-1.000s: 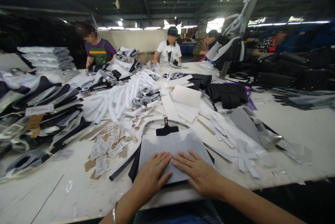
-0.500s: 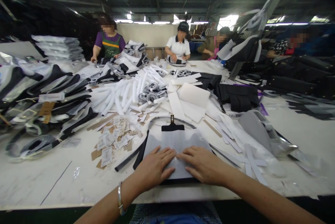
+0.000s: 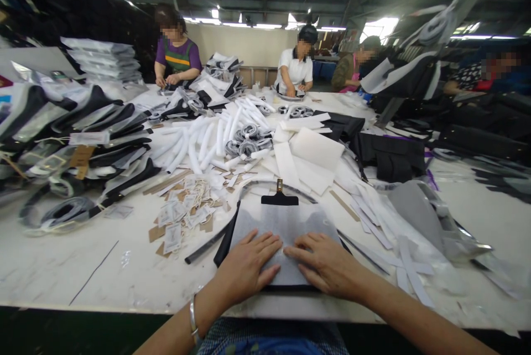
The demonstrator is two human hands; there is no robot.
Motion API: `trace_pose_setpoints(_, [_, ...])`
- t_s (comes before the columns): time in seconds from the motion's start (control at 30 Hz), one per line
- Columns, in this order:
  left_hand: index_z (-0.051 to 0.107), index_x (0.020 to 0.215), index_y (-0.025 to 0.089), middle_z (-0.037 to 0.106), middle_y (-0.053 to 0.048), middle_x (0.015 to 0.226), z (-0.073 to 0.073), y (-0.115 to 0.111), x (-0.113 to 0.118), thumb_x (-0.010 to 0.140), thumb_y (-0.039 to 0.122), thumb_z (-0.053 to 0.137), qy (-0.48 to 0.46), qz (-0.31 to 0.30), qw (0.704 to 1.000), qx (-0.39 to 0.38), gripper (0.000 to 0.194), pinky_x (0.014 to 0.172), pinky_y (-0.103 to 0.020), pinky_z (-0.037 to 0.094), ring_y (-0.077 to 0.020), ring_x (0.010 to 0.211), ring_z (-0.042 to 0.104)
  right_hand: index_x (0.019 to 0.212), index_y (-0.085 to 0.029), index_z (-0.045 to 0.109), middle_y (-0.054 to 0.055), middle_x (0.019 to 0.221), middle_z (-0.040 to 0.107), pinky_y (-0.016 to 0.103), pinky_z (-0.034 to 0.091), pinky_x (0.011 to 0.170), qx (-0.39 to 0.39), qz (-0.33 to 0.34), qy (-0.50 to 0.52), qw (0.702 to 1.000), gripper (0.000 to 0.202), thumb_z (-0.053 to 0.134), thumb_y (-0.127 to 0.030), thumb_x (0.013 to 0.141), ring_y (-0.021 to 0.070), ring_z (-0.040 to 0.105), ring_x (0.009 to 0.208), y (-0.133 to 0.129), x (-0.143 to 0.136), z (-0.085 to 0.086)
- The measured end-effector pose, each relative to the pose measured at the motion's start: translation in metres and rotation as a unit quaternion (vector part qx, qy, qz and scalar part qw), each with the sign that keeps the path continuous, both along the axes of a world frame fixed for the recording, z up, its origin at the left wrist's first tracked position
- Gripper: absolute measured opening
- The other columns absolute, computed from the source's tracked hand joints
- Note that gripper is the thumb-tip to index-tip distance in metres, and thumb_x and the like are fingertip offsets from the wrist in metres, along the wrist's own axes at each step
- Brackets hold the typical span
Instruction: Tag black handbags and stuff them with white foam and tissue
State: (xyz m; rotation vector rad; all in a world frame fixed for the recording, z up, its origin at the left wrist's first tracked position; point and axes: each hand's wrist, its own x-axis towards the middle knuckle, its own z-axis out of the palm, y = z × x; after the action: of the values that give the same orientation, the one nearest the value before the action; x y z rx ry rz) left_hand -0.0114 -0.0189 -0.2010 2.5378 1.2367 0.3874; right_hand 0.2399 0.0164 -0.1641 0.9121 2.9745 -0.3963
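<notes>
Sheet [image 3: 286, 219] lay beneath left hand [image 3: 249, 261] and right hand [image 3: 332, 264], both open, seemingly gripping nothing; uneven pressure risked creases.

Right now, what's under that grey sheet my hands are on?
Black material shows beneath the grey sheet, along its left and near edges. The rest is covered; your left hand and right hand rest on top.

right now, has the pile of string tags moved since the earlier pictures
No. Against the dark line on the table, the pile of string tags sits where it did, to the right.
</notes>
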Motion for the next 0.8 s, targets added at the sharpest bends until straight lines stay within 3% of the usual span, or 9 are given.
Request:
trace_pose_setpoints(0.23, [0.042,0.147,0.026,0.051,-0.004,0.149,-0.004,0.001,-0.002,0.100,0.041,0.046,-0.009,-0.013,1.000,0.023,0.049,0.120,-0.045,0.029,-0.0202,0.139,0.045,0.138,-0.031,0.053,0.009,0.119,0.061,0.041,0.043,0.093,-0.010,0.013,0.004,1.000,0.045,0.047,-0.022,0.095,0.0243,0.056,0.105,-0.001,0.002,0.001])
trace_pose_setpoints(0.33, [0.040,0.148,0.025,0.050,-0.004,0.150,-0.004,0.000,-0.002,0.100,0.041,0.045,-0.005,-0.013,1.000,0.028,0.050,0.120,-0.045,0.029,-0.0199,0.139,0.045,0.148,-0.030,0.044,0.009,0.135,0.057,0.043,0.041,0.101,-0.007,0.003,0.033,0.999,0.052,0.047,-0.025,0.097,0.0248,0.055,0.115,-0.003,0.007,-0.007])
trace_pose_setpoints(0.4, [0.039,0.148,0.025,0.048,-0.004,0.151,-0.005,0.000,-0.001,0.101,0.041,0.044,0.004,-0.014,0.999,0.033,0.050,0.120,-0.045,0.029,-0.0204,0.140,0.044,0.153,-0.029,0.036,0.008,0.152,0.045,0.049,0.033,0.111,0.006,-0.010,0.039,0.999,0.056,0.046,-0.027,0.098,0.0284,0.045,0.133,-0.004,0.010,-0.014])
trace_pose_setpoints(0.5, [0.042,0.147,0.024,0.046,-0.004,0.152,-0.006,0.000,0.000,0.102,0.041,0.042,0.029,-0.016,0.999,0.040,0.048,0.119,-0.047,0.031,-0.0225,0.141,0.043,0.155,-0.028,0.032,0.005,0.160,0.033,0.057,0.018,0.119,0.008,-0.015,0.017,1.000,0.057,0.043,-0.029,0.099,0.0317,0.024,0.148,-0.007,0.009,-0.023])
trace_pose_setpoints(0.67, [0.040,0.148,0.025,0.044,-0.006,0.154,-0.005,0.000,-0.001,0.103,0.045,0.036,0.059,-0.015,0.997,0.045,0.050,0.117,-0.052,0.031,-0.0259,0.143,0.040,0.155,-0.028,0.032,0.005,0.162,0.029,0.063,0.013,0.118,-0.028,-0.036,-0.019,0.999,0.057,0.043,-0.028,0.099,0.0333,0.020,0.149,-0.005,0.004,-0.021])
trace_pose_setpoints(0.8, [0.030,0.153,0.031,0.032,-0.005,0.160,-0.007,-0.004,-0.006,0.100,0.054,0.039,0.079,-0.006,0.994,0.074,0.058,0.117,-0.059,0.026,-0.0308,0.147,0.030,0.156,-0.035,0.026,0.003,0.164,0.022,0.064,0.012,0.118,-0.038,-0.034,-0.014,0.999,0.058,0.044,-0.038,0.101,0.0336,0.015,0.151,-0.001,0.011,-0.020])
